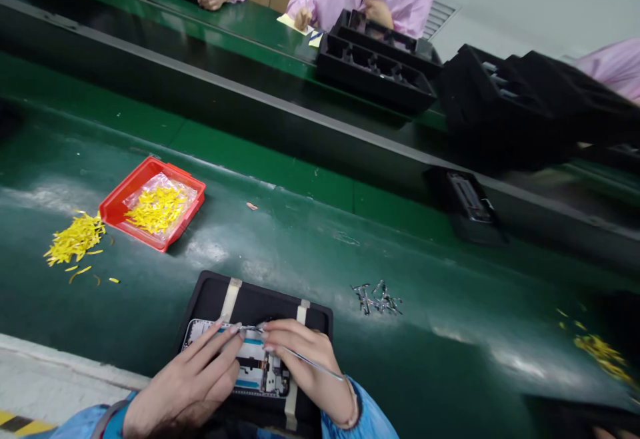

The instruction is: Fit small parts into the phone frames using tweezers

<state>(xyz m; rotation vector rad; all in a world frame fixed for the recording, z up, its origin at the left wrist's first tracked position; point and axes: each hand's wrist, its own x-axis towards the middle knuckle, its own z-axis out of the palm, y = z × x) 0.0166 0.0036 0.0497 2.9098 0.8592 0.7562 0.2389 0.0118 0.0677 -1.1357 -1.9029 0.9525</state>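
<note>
The green table [280, 239] runs wide in front of you, with a dark raised rail along its far edge and co-workers in pink sleeves seated beyond it behind stacked black trays [375, 66]. At the near edge, straight below you, sits a black fixture [250, 302] crossed by two pale straps, and in it lies an opened phone frame [255, 366] with its circuit parts facing up. Toward the left side of the table stands a red tray [117, 202] holding a clear bag of yellow strips, and a loose heap of yellow strips [75, 239] lies just beside it on the table. Right of the fixture rests a small pile of metal clips [377, 298].

Your left hand [193, 386] rests on the phone frame, fingers extended and pressing down on its left part. Your right hand [310, 359] is closed on thin metal tweezers [300, 354], whose tips reach the frame's top edge by your left fingertips; whether they pinch anything there is too small to tell.
</note>
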